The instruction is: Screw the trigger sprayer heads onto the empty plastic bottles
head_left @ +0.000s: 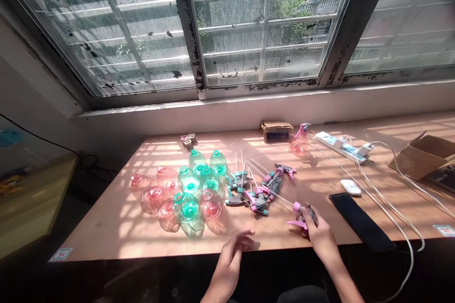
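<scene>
My right hand (321,232) grips a pink and grey trigger spray head (297,207), its thin clear dip tube pointing up and left toward the pile. Low by the table's front edge is my left hand (233,251), fingers stretched out and holding nothing. Ahead of it stand clear pink bottles (212,213) and clear green bottles (189,215), several of each, with open necks. Right of the bottles lies a heap of loose spray heads (261,194) in pink, teal and grey, tubes sticking out.
At the back stands a pink spray bottle (299,146) with its head on, beside a brown box (276,131). To the right are a power strip (339,147) with white cables, a white earbud case (350,187), a black phone (361,221) and an open carton (423,156).
</scene>
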Motion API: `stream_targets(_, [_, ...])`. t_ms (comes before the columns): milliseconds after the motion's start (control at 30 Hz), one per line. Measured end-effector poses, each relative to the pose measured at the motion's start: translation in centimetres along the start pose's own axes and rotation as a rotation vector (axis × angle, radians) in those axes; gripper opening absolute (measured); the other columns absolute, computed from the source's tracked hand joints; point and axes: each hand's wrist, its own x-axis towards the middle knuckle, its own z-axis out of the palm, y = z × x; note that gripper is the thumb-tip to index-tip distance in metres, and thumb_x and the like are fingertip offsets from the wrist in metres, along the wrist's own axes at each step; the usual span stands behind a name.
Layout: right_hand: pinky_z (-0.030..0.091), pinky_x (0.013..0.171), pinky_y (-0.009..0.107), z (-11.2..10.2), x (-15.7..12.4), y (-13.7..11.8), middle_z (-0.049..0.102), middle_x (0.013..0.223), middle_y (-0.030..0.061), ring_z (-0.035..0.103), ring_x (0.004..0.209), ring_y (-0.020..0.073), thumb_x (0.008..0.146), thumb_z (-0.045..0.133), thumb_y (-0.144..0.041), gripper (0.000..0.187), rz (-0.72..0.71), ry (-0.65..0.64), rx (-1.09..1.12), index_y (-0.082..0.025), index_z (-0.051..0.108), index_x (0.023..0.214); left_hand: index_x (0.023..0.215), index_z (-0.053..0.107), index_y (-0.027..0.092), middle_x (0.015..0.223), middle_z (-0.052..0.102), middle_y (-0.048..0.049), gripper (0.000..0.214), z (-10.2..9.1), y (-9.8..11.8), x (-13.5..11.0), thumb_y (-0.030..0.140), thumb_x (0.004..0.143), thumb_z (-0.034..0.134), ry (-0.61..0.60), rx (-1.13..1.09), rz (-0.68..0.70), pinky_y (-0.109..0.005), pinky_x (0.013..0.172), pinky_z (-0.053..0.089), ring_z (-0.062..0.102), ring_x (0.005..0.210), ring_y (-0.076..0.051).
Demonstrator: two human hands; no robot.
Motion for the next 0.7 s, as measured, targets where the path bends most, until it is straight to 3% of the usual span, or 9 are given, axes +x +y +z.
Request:
stream_targets(100, [0.043,0.105,0.063,-0.7,6.1,-1.3,0.072,0.111,0.0164,0.062,0.115,0.0448,0.081,0.078,-0.061,0.051,-0.192,0.097,-0.186,-0.016,0.073,0.104,0.124,0.067,0.025,0.120,0.075,-0.0080,0.036,-0.3,-1.6,-1.5,0.017,0.098,0.044,-0.009,0.004,-0.015,-0.039,0.096,0.051,0.070,0.103,-0.024])
stream_targets(167, [0.033,0.115,0.063,-0.8,11.5,-3.9,0.063,0.137,0.0168,0.049,0.135,0.0410,0.095,0.072,-0.046,0.035,-0.326,0.131,-0.278,-0.017,0.071,0.115,0.124,0.067,0.026,0.120,0.075,-0.0072,0.043,-0.5,-2.4,-2.1,0.010,0.093,0.042,-0.038,0.011,-0.010,-0.038,0.093,0.051,0.070,0.101,-0.023])
stream_targets(233, [0.041,0.111,0.062,-0.6,17.5,-7.5,0.057,0.147,0.0111,0.053,0.134,0.0363,0.103,0.067,-0.034,0.032,-0.418,0.117,-0.360,-0.019,0.065,0.131,0.124,0.068,0.026,0.119,0.075,-0.0067,0.050,-0.8,-2.9,-2.4,0.005,0.086,0.043,-0.074,0.030,0.001,-0.038,0.093,0.050,0.070,0.101,-0.023])
stream_targets(333, [0.048,0.105,0.053,0.0,25.2,-12.8,0.059,0.141,0.0093,0.059,0.128,0.0337,0.113,0.042,-0.030,0.033,-0.461,0.074,-0.472,-0.015,0.066,0.132,0.120,0.071,0.024,0.116,0.077,-0.0065,0.052,-1.0,-3.3,-2.4,0.003,0.078,0.048,-0.124,0.068,0.030,-0.039,0.094,0.050,0.071,0.100,-0.025])
stream_targets(400, [0.054,0.098,0.051,0.6,28.2,-15.3,0.062,0.138,0.0111,0.065,0.119,0.0292,0.112,0.050,-0.029,0.028,-0.437,0.039,-0.538,-0.015,0.064,0.132,0.117,0.072,0.024,0.114,0.079,-0.0067,0.051,-1.1,-3.5,-2.3,0.003,0.076,0.049,-0.139,0.088,0.046,-0.039,0.093,0.051,0.072,0.098,-0.025])
stream_targets(533, [0.060,0.089,0.050,0.7,28.7,-17.1,0.071,0.121,0.0073,0.070,0.105,0.0283,0.102,0.071,-0.030,0.022,-0.374,-0.013,-0.663,-0.019,0.068,0.121,0.115,0.072,0.023,0.113,0.079,-0.0076,0.046,-0.4,-3.8,-2.2,0.005,0.082,0.045,-0.107,0.105,0.059,-0.039,0.093,0.054,0.073,0.099,-0.025])
stream_targets(600, [0.058,0.087,0.050,-0.2,26.3,-16.7,0.074,0.108,0.0068,0.072,0.097,0.0278,0.102,0.069,-0.035,0.019,-0.358,0.000,-0.720,-0.018,0.071,0.110,0.116,0.071,0.023,0.112,0.080,-0.0087,0.040,0.4,-3.7,-1.9,0.010,0.089,0.045,-0.097,0.110,0.080,-0.038,0.091,0.056,0.074,0.099,-0.026])
stream_targets(633, [0.055,0.089,0.049,-0.9,24.4,-16.2,0.074,0.096,0.0062,0.073,0.094,0.0281,0.107,0.058,-0.041,0.030,-0.351,0.008,-0.751,-0.016,0.073,0.104,0.120,0.070,0.024,0.116,0.079,-0.0095,0.038,0.9,-3.6,-1.7,0.014,0.093,0.046,-0.086,0.111,0.092,-0.039,0.091,0.056,0.074,0.101,-0.026])
stream_targets(700, [0.048,0.075,0.056,-2.1,19.4,-15.0,0.074,0.078,0.0175,0.073,0.086,0.0437,0.102,0.057,-0.051,0.040,-0.380,0.053,-0.778,-0.015,0.074,0.107,0.133,0.063,0.028,0.137,0.070,-0.0120,0.038,2.1,-3.1,-1.1,0.025,0.098,0.050,-0.040,0.153,0.161,-0.043,0.101,0.053,0.068,0.120,-0.030])
